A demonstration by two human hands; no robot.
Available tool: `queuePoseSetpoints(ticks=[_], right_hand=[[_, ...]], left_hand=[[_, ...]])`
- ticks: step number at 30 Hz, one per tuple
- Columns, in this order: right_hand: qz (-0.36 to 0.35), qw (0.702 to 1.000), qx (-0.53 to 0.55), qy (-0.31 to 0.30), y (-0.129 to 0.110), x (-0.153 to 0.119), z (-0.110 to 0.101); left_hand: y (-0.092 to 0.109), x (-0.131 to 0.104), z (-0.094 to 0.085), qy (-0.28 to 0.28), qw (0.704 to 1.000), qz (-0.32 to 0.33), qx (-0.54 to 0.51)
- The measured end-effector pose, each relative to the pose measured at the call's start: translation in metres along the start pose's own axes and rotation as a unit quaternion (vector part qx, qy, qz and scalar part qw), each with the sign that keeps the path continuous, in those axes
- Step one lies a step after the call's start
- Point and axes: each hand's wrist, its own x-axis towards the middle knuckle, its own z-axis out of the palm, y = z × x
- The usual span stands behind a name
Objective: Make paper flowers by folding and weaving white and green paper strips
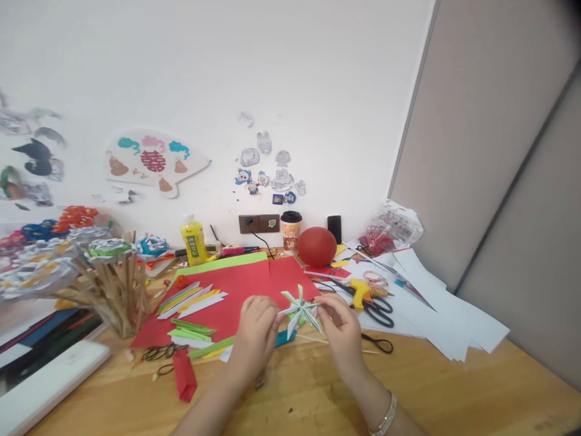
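Observation:
Between my two hands, above the front part of the desk, is a star-shaped folded paper piece (300, 309) in white and green. My left hand (258, 324) pinches the tip of its left arm, fingers closed. On the other side, my right hand (338, 324) has thumb and fingers closed on a right-hand arm of the star. Folded strips in white, yellow and green (193, 300) lie on red paper (245, 290) to the left of my hands. Several green folded strips (190, 330) rest nearer the front.
A red balloon (316, 246), a lidded cup (291, 230) and a yellow bottle (194, 241) stand at the back. Scissors (379, 312), a yellow glue gun (361, 294) and white sheets (436, 309) lie right. Left are paper flowers and a stick bundle (118, 297).

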Motion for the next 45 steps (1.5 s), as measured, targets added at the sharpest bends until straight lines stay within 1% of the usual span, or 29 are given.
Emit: queuePoseSetpoints(ticks=[3,5,7,11,14,19,24,28,33,38,42,45], right_hand=[[0.022,1.0,0.009,-0.006,0.001,-0.001,0.0],[0.038,0.999,0.021,0.0,0.0,-0.002,0.001],[0.057,0.997,0.045,0.007,-0.001,-0.001,0.001],[0.1,0.99,0.1,0.007,-0.005,0.0,0.002],[0.099,0.989,0.109,0.006,-0.006,0.0,0.001],[0.089,0.99,0.108,-0.01,-0.009,0.0,0.001],[0.097,0.989,0.113,-0.009,-0.01,0.002,0.002],[0.103,0.989,0.107,-0.002,-0.004,0.005,0.002],[0.126,0.987,0.097,-0.004,0.01,0.005,0.001],[0.126,0.988,0.086,-0.011,0.022,0.005,0.001],[0.139,0.987,0.076,-0.037,0.026,0.013,0.001],[0.151,0.98,0.094,-0.088,0.03,0.025,0.001]], left_hand=[[-0.003,0.0,0.002,-0.005,0.999,-0.034,-0.004],[-0.003,0.0,0.002,-0.01,0.999,-0.044,-0.009],[-0.004,-0.001,0.002,-0.014,0.999,-0.039,-0.009],[-0.006,-0.002,0.003,-0.019,1.0,-0.001,0.016],[-0.008,-0.003,0.006,-0.023,0.999,0.013,0.037],[-0.007,-0.003,0.006,-0.028,0.998,0.009,0.055],[-0.008,-0.003,0.005,-0.014,0.998,0.01,0.06],[-0.008,-0.003,0.006,0.004,0.998,0.017,0.059],[-0.007,-0.003,0.006,0.007,0.998,-0.005,0.058],[-0.008,-0.005,0.009,0.018,0.999,-0.003,0.051],[-0.008,-0.009,0.015,-0.003,0.999,-0.026,0.032],[-0.008,-0.015,0.019,-0.044,0.995,-0.082,-0.019]])
